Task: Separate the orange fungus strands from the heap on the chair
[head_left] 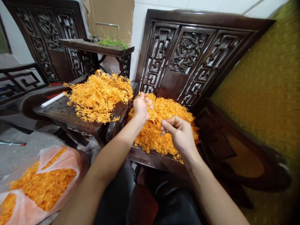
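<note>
A large heap of orange, frilly plastic-like pieces [154, 134] lies on a dark wooden seat in front of me. Over its back left part, my left hand [142, 106] is closed with fingers curled around an orange strand. My right hand [174, 128] hovers over the heap's right side, thumb and fingertips pinched together; what they hold, if anything, is too small to make out. To the left, a second orange bunch [100, 97] rests on a dark wooden surface.
An open translucent bag [58, 159] of orange pieces stands at lower left. A white stick [53, 100] lies beside the left bunch. Green stems [111, 42] sit on a small raised table [93, 47]. A carved wooden chair back [173, 84] rises behind the heap.
</note>
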The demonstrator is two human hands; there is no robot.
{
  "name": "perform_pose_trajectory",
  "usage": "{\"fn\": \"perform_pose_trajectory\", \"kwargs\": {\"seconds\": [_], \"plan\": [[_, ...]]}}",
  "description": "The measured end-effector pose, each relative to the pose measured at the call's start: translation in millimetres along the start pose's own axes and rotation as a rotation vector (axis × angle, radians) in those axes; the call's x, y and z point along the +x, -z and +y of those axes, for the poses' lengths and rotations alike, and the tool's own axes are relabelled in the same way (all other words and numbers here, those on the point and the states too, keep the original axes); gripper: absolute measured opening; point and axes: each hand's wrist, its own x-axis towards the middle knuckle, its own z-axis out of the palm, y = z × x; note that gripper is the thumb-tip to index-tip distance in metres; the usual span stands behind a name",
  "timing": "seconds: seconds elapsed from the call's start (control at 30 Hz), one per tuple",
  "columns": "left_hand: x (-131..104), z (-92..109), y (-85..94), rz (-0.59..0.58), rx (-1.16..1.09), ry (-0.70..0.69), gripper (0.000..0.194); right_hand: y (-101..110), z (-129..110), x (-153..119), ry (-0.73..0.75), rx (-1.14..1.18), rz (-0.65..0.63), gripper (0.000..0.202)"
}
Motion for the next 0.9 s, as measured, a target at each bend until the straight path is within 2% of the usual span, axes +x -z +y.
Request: {"fn": "perform_pose_trajectory", "kwargs": {"seconds": [0.1,0.23,0.27,0.3,0.37,0.43,0.57,0.63,0.73,0.9], "plan": [[4.7,-2.4,-1.9,0.050,-0.011,0.019,0.037,5.6,-14.1,-12.7,-0.073,-0.003,-0.108,0.037],[15.4,6.8,6.2,0.144,-0.072,-0.014,0.039,21.5,-27.6,-27.8,-0.200,-0.110,-0.536,0.033],[15.5,8.9,8.2,0.119,-0.085,0.001,0.040,24.6,-26.5,-28.5,-0.189,-0.152,-0.579,0.032],[14.2,10.1,9.6,0.061,-0.090,0.030,0.040,26.8,-23.3,-27.5,-0.155,-0.191,-0.554,0.031],[7.4,10.2,9.6,-0.094,-0.082,0.100,0.040,28.4,-12.2,-20.9,-0.097,-0.203,-0.381,0.031],[-1.8,8.5,6.7,-0.210,-0.069,0.142,0.039,27.3,-0.2,-12.0,-0.105,-0.110,-0.215,0.032],[-16.3,5.8,-1.9,-0.279,-0.082,0.158,0.037,19.8,9.3,-2.1,-0.080,0.049,-0.067,0.024],[-20.8,5.1,-5.6,-0.284,-0.094,0.170,0.038,14.6,8.9,-2.6,-0.100,0.074,-0.038,0.018],[-25.3,4.4,-9.0,-0.271,-0.096,0.179,0.040,8.5,9.3,-4.9,-0.147,0.131,-0.059,0.025],[-28.9,4.5,-9.2,-0.310,-0.086,0.150,0.038,2.4,12.5,-3.1,-0.089,0.063,-0.120,0.032]]}}
